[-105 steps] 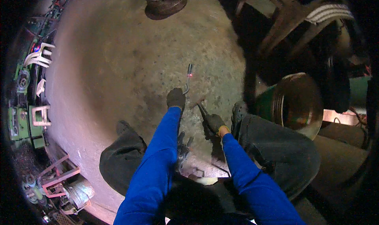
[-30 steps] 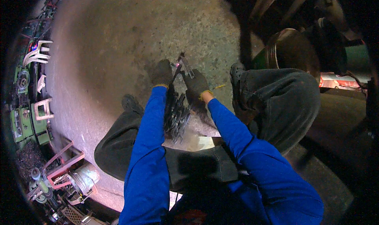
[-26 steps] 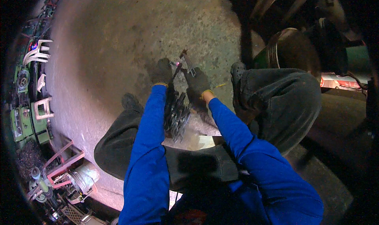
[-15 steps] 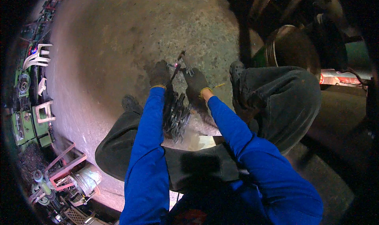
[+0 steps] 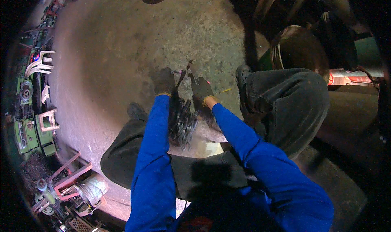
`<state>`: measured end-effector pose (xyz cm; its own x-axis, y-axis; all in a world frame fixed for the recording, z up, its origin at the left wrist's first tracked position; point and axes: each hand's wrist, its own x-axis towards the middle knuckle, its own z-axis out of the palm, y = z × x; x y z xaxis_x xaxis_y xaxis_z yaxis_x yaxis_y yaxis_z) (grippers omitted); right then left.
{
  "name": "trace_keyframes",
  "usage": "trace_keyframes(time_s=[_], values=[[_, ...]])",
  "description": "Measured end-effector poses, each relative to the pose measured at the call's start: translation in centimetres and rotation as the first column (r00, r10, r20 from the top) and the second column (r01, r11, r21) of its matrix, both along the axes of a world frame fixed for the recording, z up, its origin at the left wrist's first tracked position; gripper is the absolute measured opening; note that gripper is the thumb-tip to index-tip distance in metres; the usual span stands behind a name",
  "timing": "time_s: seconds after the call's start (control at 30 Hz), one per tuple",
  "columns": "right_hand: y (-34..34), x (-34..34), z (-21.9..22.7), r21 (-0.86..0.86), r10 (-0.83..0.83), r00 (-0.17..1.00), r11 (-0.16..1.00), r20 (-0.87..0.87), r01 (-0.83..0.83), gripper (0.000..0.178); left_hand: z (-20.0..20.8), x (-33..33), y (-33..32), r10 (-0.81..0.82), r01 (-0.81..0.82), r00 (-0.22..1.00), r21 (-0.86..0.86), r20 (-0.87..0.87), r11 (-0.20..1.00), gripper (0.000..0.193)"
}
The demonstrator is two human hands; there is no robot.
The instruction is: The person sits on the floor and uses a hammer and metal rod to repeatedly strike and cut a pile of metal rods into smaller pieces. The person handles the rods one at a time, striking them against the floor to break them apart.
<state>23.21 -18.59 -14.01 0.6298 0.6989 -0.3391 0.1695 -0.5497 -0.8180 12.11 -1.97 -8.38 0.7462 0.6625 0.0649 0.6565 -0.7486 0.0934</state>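
Note:
My left hand (image 5: pixel 163 83), in a dark glove with a yellow cuff, is closed beside a slim dark metal rod (image 5: pixel 182 78); its fingers are too dark to make out fully. My right hand (image 5: pixel 201 91), gloved alike, is closed around the lower part of thin greyish metal rods (image 5: pixel 194 75). These rods and the dark one come together at their far ends, making a narrow upturned V. Small pink spots show by both hands. Under my wrists lies a heap of dark, shiny metal pieces (image 5: pixel 183 124), partly hidden by my left sleeve.
A thin yellow stick (image 5: pixel 226 90) lies on the concrete floor (image 5: pixel 122 49) right of my right hand. A large metal drum (image 5: pixel 301 49) stands at the right, beyond my knee. White plastic chairs (image 5: pixel 42 63), green machinery (image 5: pixel 30 134) and a reddish frame (image 5: pixel 73 175) line the left side.
Both hands have shifted slightly, with the rods still between them. A pink spot now shows at the right glove's outer edge; the one by the left hand looks dimmer.

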Motion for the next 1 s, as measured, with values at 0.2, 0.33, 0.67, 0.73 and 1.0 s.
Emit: trace_keyframes(time_s=[0.2, 0.33, 0.67, 0.73, 1.0], values=[[0.8, 0.5, 3.5, 0.108, -0.136, 0.986, 0.983, -0.096, 0.146, 0.046, -0.4, -0.2, 0.8, -0.015, 0.015, 1.0, -0.001, -0.027, 1.0, 0.02], [1.1, -0.1, 4.4, 0.052, -0.164, 0.981, 0.984, -0.108, 0.17, 0.044, -0.6, -0.3, 1.1, -0.017, 0.017, 1.0, 0.0, -0.002, 1.0, 0.02], [0.6, -1.0, 1.8, 0.04, 0.008, 0.991, 0.999, -0.136, -0.003, 0.042, 0.9, 0.6, 0.4, 0.046, -0.048, 0.998, -0.047, -0.053, 0.998, 0.02], [0.5, -1.4, 1.9, 0.11, -0.04, 0.994, 0.993, -0.106, 0.052, 0.044, 1.3, 0.7, 0.1, 0.1, -0.104, 0.993, -0.066, -0.059, 0.992, 0.017], [1.2, -0.7, 3.1, 0.042, -0.095, 0.977, 0.994, -0.193, 0.105, 0.045, 0.9, 0.4, 0.4, 0.123, -0.143, 0.985, -0.17, -0.12, 0.975, 0.024]])
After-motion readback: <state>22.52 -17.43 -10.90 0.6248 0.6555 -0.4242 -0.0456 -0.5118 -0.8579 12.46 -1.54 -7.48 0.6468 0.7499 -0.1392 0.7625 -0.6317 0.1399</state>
